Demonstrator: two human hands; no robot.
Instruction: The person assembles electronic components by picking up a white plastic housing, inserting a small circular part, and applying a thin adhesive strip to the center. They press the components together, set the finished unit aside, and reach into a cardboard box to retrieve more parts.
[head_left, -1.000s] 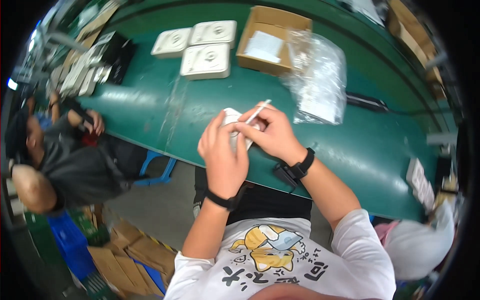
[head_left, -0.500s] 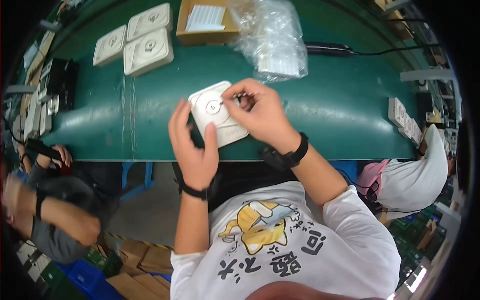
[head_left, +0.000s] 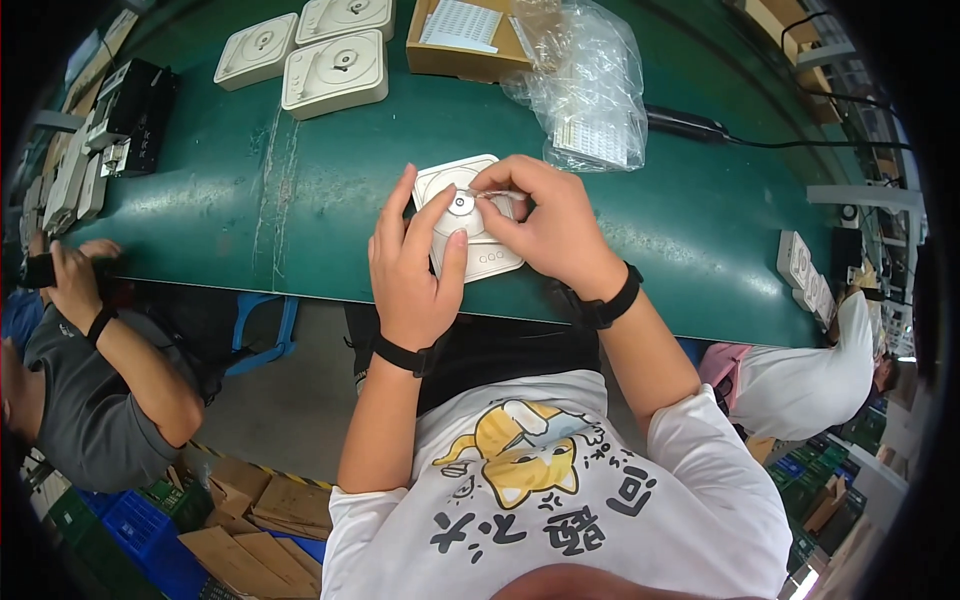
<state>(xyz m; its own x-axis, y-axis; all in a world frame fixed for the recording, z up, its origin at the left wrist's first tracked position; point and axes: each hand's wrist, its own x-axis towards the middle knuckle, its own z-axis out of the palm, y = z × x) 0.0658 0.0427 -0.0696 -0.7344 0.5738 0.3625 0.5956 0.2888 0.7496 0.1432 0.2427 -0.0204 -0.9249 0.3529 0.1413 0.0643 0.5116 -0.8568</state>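
A white square device (head_left: 490, 262) with a round recess and a small hub (head_left: 461, 203) lies on the table in front of me. My left hand (head_left: 415, 265) rests on its left side, fingers apart, with the index fingertip and thumb tip beside the hub. My right hand (head_left: 550, 220) bends over the device's right side, thumb and forefinger pinched together at the hub's edge. A thin pale strip shows by those fingers; its kind is too small to make out. Both hands cover much of the device.
Three similar white devices (head_left: 335, 75) stand at the back left. Behind my work are a cardboard box (head_left: 460, 62) with white sheets, a clear plastic bag (head_left: 600, 100) and a black corded tool (head_left: 685, 123). People sit at both sides, near more devices (head_left: 800, 265).
The view has shifted, so the table's things appear displaced. My left index finger and thumb have come in beside the hub. My right hand stays pinched near it.
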